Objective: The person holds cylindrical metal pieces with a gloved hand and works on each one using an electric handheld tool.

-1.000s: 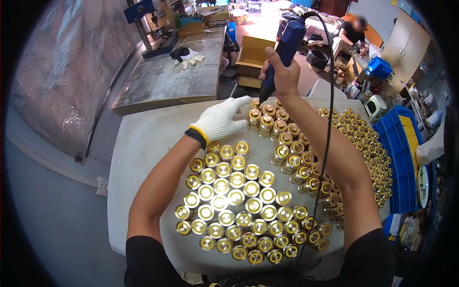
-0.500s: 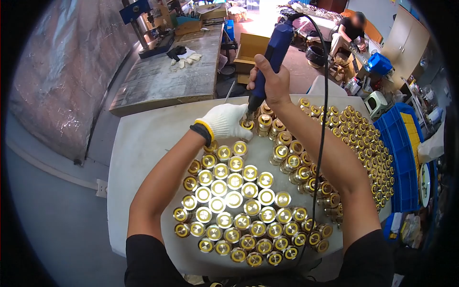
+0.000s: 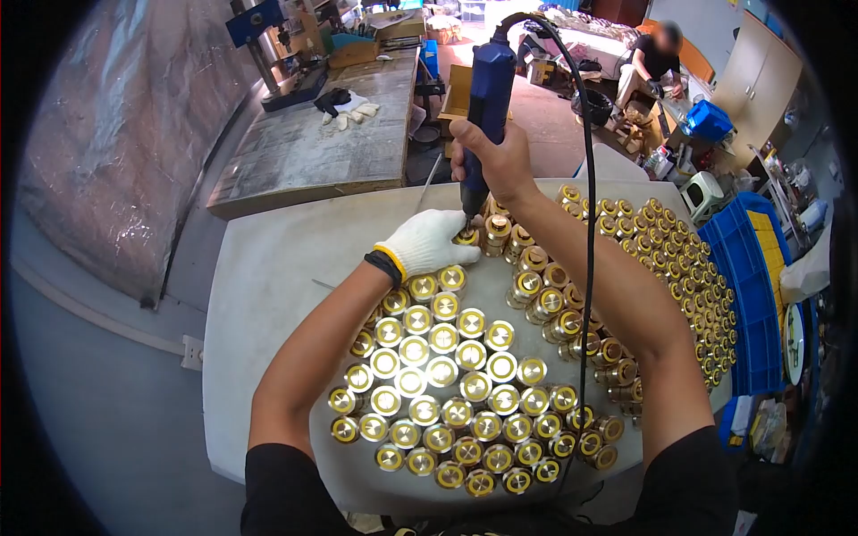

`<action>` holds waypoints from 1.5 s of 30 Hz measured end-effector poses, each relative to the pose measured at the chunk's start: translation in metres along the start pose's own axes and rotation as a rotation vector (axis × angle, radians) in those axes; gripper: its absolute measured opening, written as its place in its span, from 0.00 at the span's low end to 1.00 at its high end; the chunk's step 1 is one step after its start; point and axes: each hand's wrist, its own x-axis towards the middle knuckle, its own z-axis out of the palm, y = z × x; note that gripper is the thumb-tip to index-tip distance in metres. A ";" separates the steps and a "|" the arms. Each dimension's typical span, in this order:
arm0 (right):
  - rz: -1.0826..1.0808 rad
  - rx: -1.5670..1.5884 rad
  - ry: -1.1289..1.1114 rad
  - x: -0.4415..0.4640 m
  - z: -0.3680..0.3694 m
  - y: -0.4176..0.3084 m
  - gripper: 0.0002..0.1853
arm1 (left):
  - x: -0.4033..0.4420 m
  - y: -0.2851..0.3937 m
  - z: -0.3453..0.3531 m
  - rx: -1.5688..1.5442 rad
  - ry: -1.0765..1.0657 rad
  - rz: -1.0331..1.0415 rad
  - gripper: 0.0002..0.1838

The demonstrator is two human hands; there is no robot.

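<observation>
My right hand point(image 3: 502, 163), bare, is wrapped round a dark blue corded electric screwdriver point(image 3: 492, 82), thumb along its body. The tool stands almost upright with its tip pointing down. Below the tip, my left hand point(image 3: 422, 243), in a white knitted glove with a yellow cuff, closes round a short brass cylinder point(image 3: 466, 237). The tip meets the top of this cylinder; the exact contact is too small to make out. In front of my left hand stand several brass cylinders point(image 3: 444, 338) with shiny round tops. More cylinders with darker centres point(image 3: 529, 284) stand beside my right forearm.
A black cable point(image 3: 590, 188) runs from the tool down past my right arm. Many cylinders point(image 3: 693, 277) cover the table's point(image 3: 268, 295) right side, beside a blue crate point(image 3: 746, 295). Gloves point(image 3: 349, 107) lie on a wooden bench point(image 3: 313, 161). A person point(image 3: 657, 67) sits at the back right.
The screwdriver has swung from leaning right to nearly upright, and my right hand has shifted slightly left. My left hand stays round the cylinder. The view has moved slightly.
</observation>
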 end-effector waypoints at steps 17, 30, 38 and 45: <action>-0.054 -0.126 -0.102 -0.016 0.016 0.000 0.14 | -0.001 0.007 -0.003 -0.071 0.036 -0.104 0.31; -0.095 -0.117 0.108 -0.023 0.026 0.004 0.13 | -0.004 0.012 -0.004 -0.118 0.079 -0.092 0.28; -0.198 -0.207 0.340 -0.040 0.046 0.009 0.13 | 0.005 -0.009 0.015 -0.085 0.168 0.069 0.28; -0.076 -0.074 0.373 -0.022 0.017 -0.008 0.15 | -0.007 0.012 -0.013 0.032 0.032 -0.079 0.26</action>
